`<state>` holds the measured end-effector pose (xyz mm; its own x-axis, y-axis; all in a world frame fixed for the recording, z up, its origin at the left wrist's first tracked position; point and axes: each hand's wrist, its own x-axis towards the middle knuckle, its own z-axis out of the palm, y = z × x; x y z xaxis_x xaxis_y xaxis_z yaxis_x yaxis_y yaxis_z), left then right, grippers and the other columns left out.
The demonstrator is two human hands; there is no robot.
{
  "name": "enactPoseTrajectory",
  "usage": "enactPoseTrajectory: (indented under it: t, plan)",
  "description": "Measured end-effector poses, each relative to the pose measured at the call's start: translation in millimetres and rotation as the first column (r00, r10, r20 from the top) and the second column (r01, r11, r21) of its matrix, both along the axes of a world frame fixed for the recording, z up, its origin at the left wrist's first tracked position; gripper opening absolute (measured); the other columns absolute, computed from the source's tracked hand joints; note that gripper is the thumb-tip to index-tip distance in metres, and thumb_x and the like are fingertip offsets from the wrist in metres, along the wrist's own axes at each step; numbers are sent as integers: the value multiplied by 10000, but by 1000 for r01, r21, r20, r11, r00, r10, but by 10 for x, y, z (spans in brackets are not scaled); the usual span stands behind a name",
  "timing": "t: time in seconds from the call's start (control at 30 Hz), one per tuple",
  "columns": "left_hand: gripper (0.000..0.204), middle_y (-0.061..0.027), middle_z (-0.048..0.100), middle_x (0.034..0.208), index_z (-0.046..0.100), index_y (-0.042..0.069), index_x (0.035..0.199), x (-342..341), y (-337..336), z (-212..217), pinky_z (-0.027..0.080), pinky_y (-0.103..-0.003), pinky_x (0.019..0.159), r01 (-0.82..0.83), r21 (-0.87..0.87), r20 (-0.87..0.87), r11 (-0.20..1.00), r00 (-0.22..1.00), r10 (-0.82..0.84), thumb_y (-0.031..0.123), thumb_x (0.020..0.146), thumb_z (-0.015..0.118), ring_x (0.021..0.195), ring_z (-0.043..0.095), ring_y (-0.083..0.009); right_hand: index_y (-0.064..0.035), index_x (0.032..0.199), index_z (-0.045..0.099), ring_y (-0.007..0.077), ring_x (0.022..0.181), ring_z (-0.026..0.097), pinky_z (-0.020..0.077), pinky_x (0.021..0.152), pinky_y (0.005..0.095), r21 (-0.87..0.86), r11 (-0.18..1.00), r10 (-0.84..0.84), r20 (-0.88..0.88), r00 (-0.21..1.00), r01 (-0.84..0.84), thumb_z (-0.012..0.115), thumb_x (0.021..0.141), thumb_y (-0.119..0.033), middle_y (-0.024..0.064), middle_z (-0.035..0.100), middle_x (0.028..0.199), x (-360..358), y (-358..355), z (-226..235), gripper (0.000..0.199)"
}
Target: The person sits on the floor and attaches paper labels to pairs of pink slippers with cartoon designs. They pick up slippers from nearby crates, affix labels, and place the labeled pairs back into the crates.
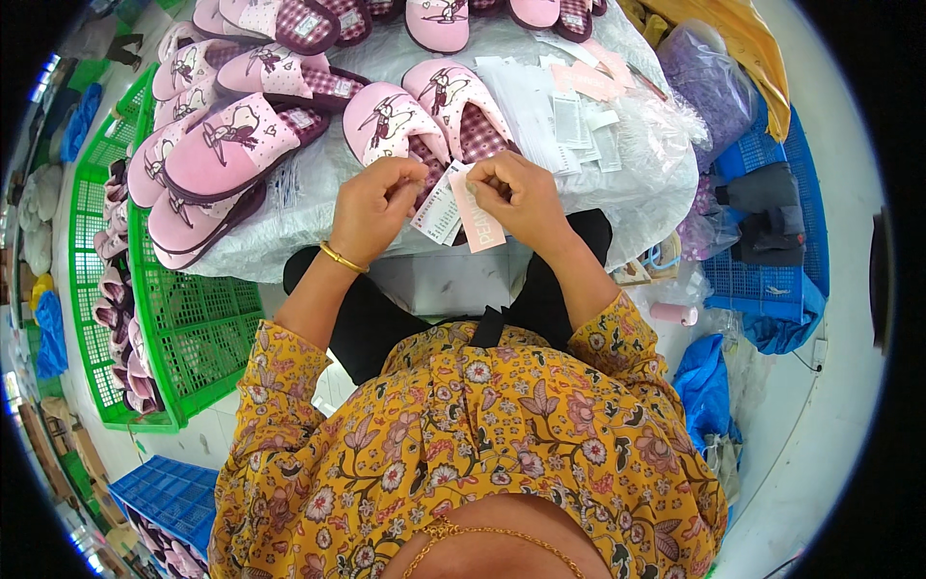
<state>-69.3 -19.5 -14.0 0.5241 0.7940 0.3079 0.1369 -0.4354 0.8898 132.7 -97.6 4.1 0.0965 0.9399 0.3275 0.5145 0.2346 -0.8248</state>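
A pair of pink slippers [450, 95] with a dark cartoon print and checked lining lies on the plastic-covered table, toes pointing away from me. Over their open heels, a white printed tag [439, 218] and a pale pink hang tag [476, 224] hang together between my hands. My left hand [379, 201] is closed in a pinch beside the white tag; what its fingertips grip is too small to make out. Pinched at the upper edge of the pink hang tag is my right hand [518, 198].
More pink slippers [227, 145] are piled at the left of the table. Loose tags and paper slips [579, 121] lie to the right. Green crates [198, 323] with slippers stand at left; a blue crate [762, 280] with dark pieces is at right.
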Motion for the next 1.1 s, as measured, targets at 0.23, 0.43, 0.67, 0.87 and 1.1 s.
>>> enactPoseTrajectory:
  t: [0.23,0.43,0.67,0.87,1.1]
  plan:
    - [150,-73,642,918,632,24,949,-47,-53,89,490,-236,592,-105,73,-89,992,990,111,-12,803,627,704,610,-119,-41,784,602,192,582,570,455,535,287,130,991,-59,142,988,40,698,731,-28,60,586,701,-6,-116,-45,110]
    - [163,-75,633,951,627,29,962,-29,-51,12,491,-237,601,-101,47,-56,994,993,103,-1,802,636,709,604,-116,-41,779,599,195,588,580,460,536,284,105,991,-93,104,990,82,693,725,-20,56,598,702,-1,-202,31,110]
    - [154,-77,626,963,625,26,952,-8,-43,-9,477,-231,594,-101,49,-80,994,991,104,10,800,644,689,590,-117,-36,839,603,144,606,587,469,552,268,80,993,-82,6,997,81,680,768,-35,60,616,762,20,-260,41,106]
    - [111,-98,629,992,641,8,914,-36,-34,-22,491,-262,660,-44,164,-69,985,996,56,32,805,643,800,615,-173,-31,926,605,132,635,595,477,591,251,-96,978,-189,-62,980,183,690,774,-60,72,623,783,46,-369,55,177]
    - [110,-124,629,1019,648,-1,921,-69,-107,39,504,-295,725,-17,177,-118,984,992,38,46,830,609,887,621,-230,-49,1000,600,170,682,629,500,625,291,-96,966,-229,112,967,240,764,729,-177,79,636,836,-17,-546,114,342]
